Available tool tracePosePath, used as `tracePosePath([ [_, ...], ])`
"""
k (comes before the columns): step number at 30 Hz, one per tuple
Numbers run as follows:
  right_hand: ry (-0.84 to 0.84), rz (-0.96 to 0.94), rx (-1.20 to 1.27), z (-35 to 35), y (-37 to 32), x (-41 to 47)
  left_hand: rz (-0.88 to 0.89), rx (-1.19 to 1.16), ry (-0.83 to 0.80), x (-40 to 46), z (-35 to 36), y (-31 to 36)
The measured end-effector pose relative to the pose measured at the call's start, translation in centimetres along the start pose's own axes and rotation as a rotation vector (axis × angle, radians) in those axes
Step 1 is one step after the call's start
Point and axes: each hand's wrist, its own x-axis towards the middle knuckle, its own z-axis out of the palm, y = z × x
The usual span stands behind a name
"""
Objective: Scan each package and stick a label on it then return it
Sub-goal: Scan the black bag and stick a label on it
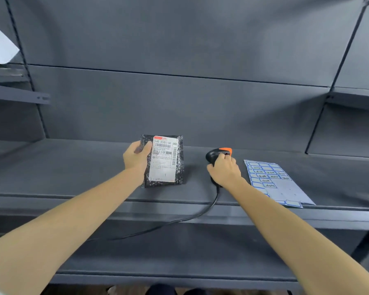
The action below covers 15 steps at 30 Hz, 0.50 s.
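Fingers [146, 145] of your left hand [136, 156] are curled round the left edge of the black package [162, 160], thumb on its face, holding it propped near upright on the shelf [73, 167] with the white shipping label [163, 161] turned toward you. Your right hand [224, 169] is wrapped round the handle of the black-and-orange scanner [218, 155], just to the right of the package, its fingers clamped on the grip; whether one is on the trigger you cannot tell from here.

By the look of it the scan is the step in hand, and the scanner's head is not yet pointed at the barcode. The likeliest failure is a missed read: the package wrap is glossy and wrinkled, and if you tilt it the label may catch glare or bow. Your left thumb sits close to the label's left edge, so keep it off the printed codes. Your pinch is on one edge only; a soft pouch could sag or slip forward off the shelf.

The scanner's cable [200, 213] runs down over the shelf's front lip and trails to the left below; a quick lift could snag it or pull it taut. The sheet of blue-bordered stickers [273, 179] lies flat to the right, near your right wrist, its near corner overhanging the edge, so a sweep of your arm could knock it off. Nothing stands between scanner and package.
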Motion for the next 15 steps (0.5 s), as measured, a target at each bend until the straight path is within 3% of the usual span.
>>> tracePosePath([
  [7, -0.061, 0.027, 0.003, 1.9, -0.4, 2.2, -0.009, -0.039, 0.023, 0.0, 1.0, -1.2],
  [11, -0.11, 0.164, 0.073, 1.8, -0.8, 3.7, 0.035, -0.052, 0.035, 0.0, 1.3, -1.9],
  [13, -0.127, 0.237, 0.21, 1.5, -0.7, 4.3, 0.054, -0.079, 0.037, -0.2, 1.5, -2.0],
  [15, -0.121, 0.328, 0.52, 1.1, -0.6, 4.4, 0.05, -0.105, 0.04, -0.2, 1.7, -2.1],
])
